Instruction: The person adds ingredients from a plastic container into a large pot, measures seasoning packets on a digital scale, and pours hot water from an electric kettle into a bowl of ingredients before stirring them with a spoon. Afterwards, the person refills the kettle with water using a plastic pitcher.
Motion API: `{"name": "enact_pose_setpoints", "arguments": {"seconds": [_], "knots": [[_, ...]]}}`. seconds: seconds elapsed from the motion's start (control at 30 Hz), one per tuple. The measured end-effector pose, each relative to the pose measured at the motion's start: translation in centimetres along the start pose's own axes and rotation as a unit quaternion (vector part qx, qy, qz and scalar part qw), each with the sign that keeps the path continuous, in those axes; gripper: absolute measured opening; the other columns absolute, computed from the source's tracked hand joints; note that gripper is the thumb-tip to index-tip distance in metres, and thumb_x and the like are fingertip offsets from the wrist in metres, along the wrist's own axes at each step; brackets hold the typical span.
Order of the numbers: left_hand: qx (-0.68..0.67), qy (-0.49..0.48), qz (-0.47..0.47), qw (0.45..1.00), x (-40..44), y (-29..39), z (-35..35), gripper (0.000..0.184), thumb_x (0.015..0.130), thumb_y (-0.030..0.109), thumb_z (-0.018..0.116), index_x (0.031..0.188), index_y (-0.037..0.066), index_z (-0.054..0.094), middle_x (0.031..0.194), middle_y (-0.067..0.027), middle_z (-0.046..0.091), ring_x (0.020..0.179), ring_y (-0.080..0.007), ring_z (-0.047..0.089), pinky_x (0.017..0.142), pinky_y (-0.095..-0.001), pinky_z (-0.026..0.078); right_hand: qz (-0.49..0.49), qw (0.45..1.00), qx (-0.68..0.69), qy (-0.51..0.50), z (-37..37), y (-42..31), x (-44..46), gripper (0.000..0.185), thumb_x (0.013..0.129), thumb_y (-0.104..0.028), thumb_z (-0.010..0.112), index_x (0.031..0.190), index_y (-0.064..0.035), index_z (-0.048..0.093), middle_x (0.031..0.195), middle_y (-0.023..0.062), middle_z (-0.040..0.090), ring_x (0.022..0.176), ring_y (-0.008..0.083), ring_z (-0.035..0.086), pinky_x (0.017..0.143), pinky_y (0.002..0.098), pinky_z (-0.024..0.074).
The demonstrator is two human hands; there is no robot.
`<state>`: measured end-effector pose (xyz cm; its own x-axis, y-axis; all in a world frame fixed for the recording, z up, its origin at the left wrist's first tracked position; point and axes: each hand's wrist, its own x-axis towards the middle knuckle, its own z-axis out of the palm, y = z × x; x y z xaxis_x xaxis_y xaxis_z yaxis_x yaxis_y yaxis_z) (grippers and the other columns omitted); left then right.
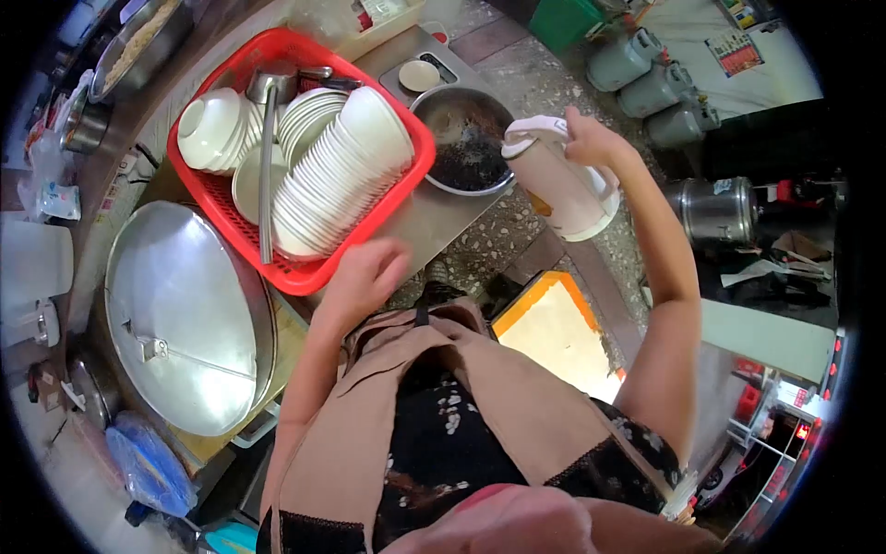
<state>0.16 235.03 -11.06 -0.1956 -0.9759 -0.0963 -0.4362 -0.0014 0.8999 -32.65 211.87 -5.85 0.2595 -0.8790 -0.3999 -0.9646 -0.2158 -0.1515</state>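
My right hand (591,141) is closed round the white handle of a beige plastic pitcher (554,189). The pitcher hangs tilted, just right of a steel bowl (459,152) with dark residue inside. Loosely curled and a little blurred, my left hand (363,277) is beside the lower edge of a red plastic basket (417,175); nothing shows in its fingers. Stacked white bowls (341,175) fill much of the basket, with more white bowls (210,131) at its left. A long-handled steel ladle (269,175) lies across them.
A large round metal lid (180,319) stands left of me. A small white dish (419,76) sits beyond the steel bowl. Gas cylinders (651,83) and a steel pot (715,210) stand to the right. An orange-edged lit panel (554,323) is below the pitcher.
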Motion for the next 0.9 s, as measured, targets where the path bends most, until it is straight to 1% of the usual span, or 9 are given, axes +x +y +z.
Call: {"name": "enact_pose_setpoints", "arguments": {"seconds": [0.13,0.2,0.33,0.4,0.43,0.57,0.73,0.8,0.9], "knots": [[0.091,0.122,0.162,0.975,12.3,5.4,-1.2,0.015,0.08,0.01,0.055,0.091,0.001,0.058,0.079,-0.0146,0.061,0.072,-0.0307,0.06,0.066,-0.0366,0.047,-0.042,0.998,0.039,-0.013,-0.2,0.8,0.3,0.042,0.065,-0.006,0.054,0.1,0.003,0.034,0.089,0.0281,0.056,0.088,0.0418,0.055,0.077,0.0436,0.0426],[0.158,0.142,0.134,0.968,20.1,3.0,-2.9,0.019,0.078,0.012,0.057,0.094,0.001,0.058,0.084,-0.0176,0.062,0.079,-0.0334,0.06,0.069,-0.038,0.048,-0.045,0.998,0.045,-0.019,-0.1,1.1,0.3,0.042,0.065,-0.005,0.054,0.101,0.0028,0.033,0.088,0.0282,0.056,0.087,0.0415,0.056,0.076,0.0436,0.0427],[0.326,0.108,0.039,0.939,32.5,-5.3,-4.2,0.03,0.074,0.014,0.06,0.101,0.002,0.056,0.096,-0.0222,0.06,0.093,-0.0353,0.057,0.082,-0.0409,0.046,-0.082,0.993,0.084,-0.006,0.4,2.6,0.4,0.065,0.065,-0.004,0.051,0.125,0.0039,0.025,0.086,0.0287,0.057,0.085,0.0417,0.056,0.077,0.0431,0.0432],[0.368,0.012,-0.114,0.923,36.5,-9.6,-4.1,0.049,0.071,0.012,0.064,0.116,0.005,0.047,0.115,-0.0239,0.052,0.107,-0.0372,0.051,0.09,-0.0418,0.042,-0.076,0.985,0.152,0.002,0.1,2.7,-0.3,0.075,0.065,-0.003,0.051,0.133,0.0027,0.019,0.09,0.0299,0.057,0.086,0.0419,0.056,0.078,0.0422,0.0435],[0.37,0.003,-0.114,0.922,37.2,-10.2,-3.9,0.049,0.071,0.012,0.064,0.116,0.005,0.047,0.115,-0.0239,0.052,0.107,-0.0372,0.051,0.09,-0.0418,0.042,-0.063,0.983,0.169,0.016,0.3,3.0,-0.5,0.076,0.063,-0.002,0.051,0.133,0.0012,0.022,0.094,0.0307,0.056,0.088,0.0413,0.056,0.079,0.0406,0.0435],[0.388,-0.038,-0.215,0.896,39.2,-10.7,-2.7,0.089,0.064,0.012,0.071,0.136,0.015,0.02,0.132,-0.0221,0.036,0.12,-0.0398,0.039,0.096,-0.0452,0.038,-0.058,0.963,0.254,0.071,1.3,4.7,-2.5,0.076,0.059,0.0,0.05,0.132,0.0026,0.026,0.087,0.0259,0.058,0.086,0.0375,0.058,0.077,0.0373,0.0449],[0.376,-0.08,-0.25,0.889,41.0,-12.0,-1.6,0.116,0.055,0.019,0.08,0.142,0.023,0.003,0.142,-0.0182,0.022,0.128,-0.04,0.028,0.1,-0.0506,0.032,0.072,0.879,0.463,0.092,2.5,6.9,-4.7,0.082,0.055,0.003,0.05,0.134,-0.0046,0.029,0.084,0.0079,0.054,0.072,0.0152,0.052,0.066,0.0232,0.0418],[0.42,-0.107,-0.165,0.886,41.5,-11.4,-1.0,0.123,0.053,0.026,0.082,0.142,0.02,-0.003,0.146,-0.0197,0.008,0.133,-0.0396,0.015,0.106,-0.0453,0.024,0.08,0.855,0.501,0.109,2.9,7.6,-5.2,0.081,0.055,0.003,0.049,0.133,-0.005,0.03,0.084,0.0074,0.054,0.072,0.0138,0.052,0.065,0.0223,0.0417],[0.453,-0.129,-0.081,0.879,42.0,-12.1,0.1,0.126,0.05,0.028,0.083,0.142,0.022,-0.004,0.147,-0.0175,0.004,0.133,-0.042,0.012,0.105,-0.0506,0.023,0.103,0.819,0.543,0.154,3.8,8.8,-6.1,0.079,0.056,0.004,0.049,0.133,-0.0055,0.031,0.084,0.0062,0.054,0.072,0.0122,0.052,0.063,0.022,0.0419]]}}
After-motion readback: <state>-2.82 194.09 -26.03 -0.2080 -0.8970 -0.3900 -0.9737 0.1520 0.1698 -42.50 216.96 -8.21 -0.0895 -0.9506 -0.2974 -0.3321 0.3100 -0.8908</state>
